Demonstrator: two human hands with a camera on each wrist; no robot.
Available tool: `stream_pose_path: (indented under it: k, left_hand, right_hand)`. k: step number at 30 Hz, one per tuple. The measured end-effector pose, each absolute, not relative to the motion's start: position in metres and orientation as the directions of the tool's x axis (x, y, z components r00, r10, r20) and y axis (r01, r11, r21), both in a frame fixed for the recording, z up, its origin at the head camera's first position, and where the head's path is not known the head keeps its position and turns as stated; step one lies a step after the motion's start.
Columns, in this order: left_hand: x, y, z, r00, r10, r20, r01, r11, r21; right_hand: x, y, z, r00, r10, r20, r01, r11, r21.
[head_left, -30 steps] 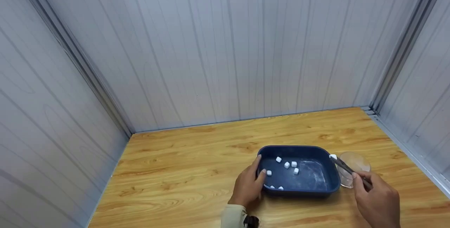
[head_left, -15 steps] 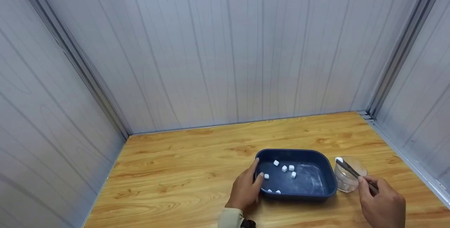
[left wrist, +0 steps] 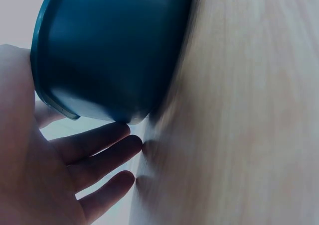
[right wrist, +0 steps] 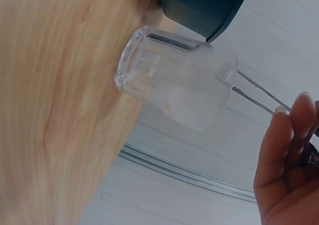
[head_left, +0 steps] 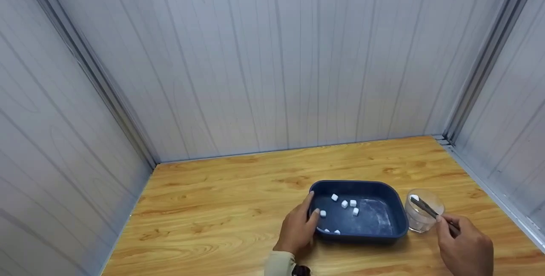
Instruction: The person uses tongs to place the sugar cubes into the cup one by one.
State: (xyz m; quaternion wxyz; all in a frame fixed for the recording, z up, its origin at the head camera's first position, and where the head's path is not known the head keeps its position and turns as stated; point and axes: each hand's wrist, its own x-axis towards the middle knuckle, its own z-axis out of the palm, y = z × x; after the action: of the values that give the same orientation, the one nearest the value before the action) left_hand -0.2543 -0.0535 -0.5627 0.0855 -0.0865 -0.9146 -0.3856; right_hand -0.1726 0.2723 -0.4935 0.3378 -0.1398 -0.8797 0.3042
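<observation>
My right hand [head_left: 466, 242] pinches dark metal tweezers [head_left: 425, 208], whose serrated tips show in the right wrist view. A small white cube [head_left: 414, 198] is at the tips, inside the mouth of a clear glass [head_left: 419, 224]. Through the frosty-looking glass wall [right wrist: 189, 85] the cube is only faintly visible. My left hand [head_left: 296, 227] holds the left end of a dark blue rectangular dish [head_left: 374, 238], thumb over the rim. The left wrist view shows other fingers [left wrist: 107, 160] along the outside, near the tabletop. Several white cubes [head_left: 344, 204] lie in the dish, mostly in its left half.
The glass stands upright just right of the dish, close to its wall. Both rest on a wood-grain table [head_left: 213, 208]. Pale panel walls [head_left: 255, 63] enclose the back and sides. A dark watch [head_left: 301, 270] and light sleeve [head_left: 279, 264] are at my left wrist.
My right hand has carried the cube in the tweezers rightward from the dish's right rim, then down into the glass's mouth. My left hand keeps its hold on the dish.
</observation>
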Motion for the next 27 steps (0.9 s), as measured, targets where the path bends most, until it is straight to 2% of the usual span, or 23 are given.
stream_pose_path:
  k: [3, 9, 18, 27]
  left_hand:
    - [-0.254, -0.052, -0.563, -0.97, 0.094, 0.224, 0.226, 0.688, 0.69]
    - [-0.254, -0.052, -0.562, -0.974, 0.089, 0.208, 0.211, 0.686, 0.697]
    - [-0.254, -0.053, -0.562, -0.974, 0.094, 0.207, 0.213, 0.693, 0.689]
    - [-0.254, -0.054, -0.563, -0.971, 0.093, 0.221, 0.223, 0.688, 0.691]
  right_hand:
    - [-0.173, 0.275, -0.493, -0.732, 0.447, 0.514, 0.038, 0.781, -0.624]
    - [-0.176, 0.277, -0.49, -0.787, 0.4, 0.47, 0.049, 0.8, -0.598]
    - [-0.185, 0.281, -0.486, -0.833, 0.308, 0.46, 0.0, 0.831, -0.556]
    - [-0.189, 0.283, -0.484, -0.86, 0.256, 0.441, -0.001, 0.864, -0.503]
